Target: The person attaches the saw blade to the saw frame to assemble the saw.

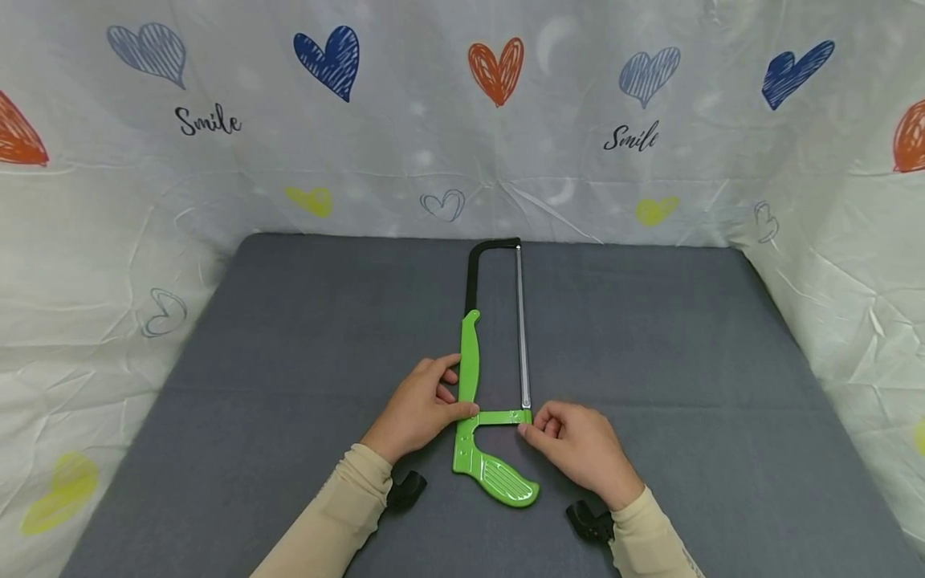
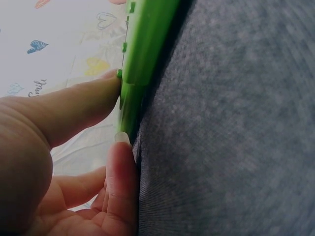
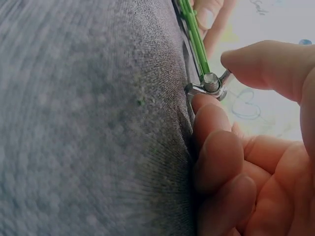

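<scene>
A hacksaw [image 1: 470, 361] lies flat on the grey cloth, with a green handle and grip, a black front frame and a silver blade [image 1: 522, 321] along its right side. My left hand [image 1: 422, 405] holds the green frame from the left, thumb on top and fingers against its outer edge. At the near end of the blade, my right hand [image 1: 578, 445] has thumb and curled fingers around a metal wing nut [image 3: 216, 91]. A threaded bolt end [image 3: 211, 81] pokes through that nut in the right wrist view; the head view hides the nut behind my fingers.
Grey cloth [image 1: 325, 321] covers the table. A white sheet [image 1: 405, 136] printed with hearts and "Smile" hangs behind and at both sides. Black wrist mounts [image 1: 592, 522] sit under both sleeves.
</scene>
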Action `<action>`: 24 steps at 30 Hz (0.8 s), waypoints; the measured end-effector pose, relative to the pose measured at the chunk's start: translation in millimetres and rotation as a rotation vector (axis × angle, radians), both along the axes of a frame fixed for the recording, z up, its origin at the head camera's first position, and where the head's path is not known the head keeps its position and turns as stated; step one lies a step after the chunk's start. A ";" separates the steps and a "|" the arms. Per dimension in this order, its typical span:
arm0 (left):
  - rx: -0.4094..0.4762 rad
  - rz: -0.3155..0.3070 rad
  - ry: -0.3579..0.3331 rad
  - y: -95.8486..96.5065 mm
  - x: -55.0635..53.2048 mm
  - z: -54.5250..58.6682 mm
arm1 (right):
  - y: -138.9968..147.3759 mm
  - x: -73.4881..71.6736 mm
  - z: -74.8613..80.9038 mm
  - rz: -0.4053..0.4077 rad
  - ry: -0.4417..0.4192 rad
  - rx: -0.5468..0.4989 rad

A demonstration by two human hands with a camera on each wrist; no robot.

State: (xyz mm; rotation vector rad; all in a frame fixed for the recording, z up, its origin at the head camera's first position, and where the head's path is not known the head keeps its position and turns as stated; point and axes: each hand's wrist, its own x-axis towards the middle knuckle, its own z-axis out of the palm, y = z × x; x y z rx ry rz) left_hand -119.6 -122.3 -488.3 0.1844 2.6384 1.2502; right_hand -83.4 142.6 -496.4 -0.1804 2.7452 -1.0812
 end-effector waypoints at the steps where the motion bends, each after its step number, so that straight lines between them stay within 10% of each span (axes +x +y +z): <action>1: 0.000 -0.001 -0.001 0.0 0.1 -0.2 | 0.2 0.1 -0.6 0.004 0.002 0.001; 24: -0.001 -0.004 0.013 -0.2 -0.5 -1.5 | 2.7 -0.7 -1.2 0.014 -0.016 -0.066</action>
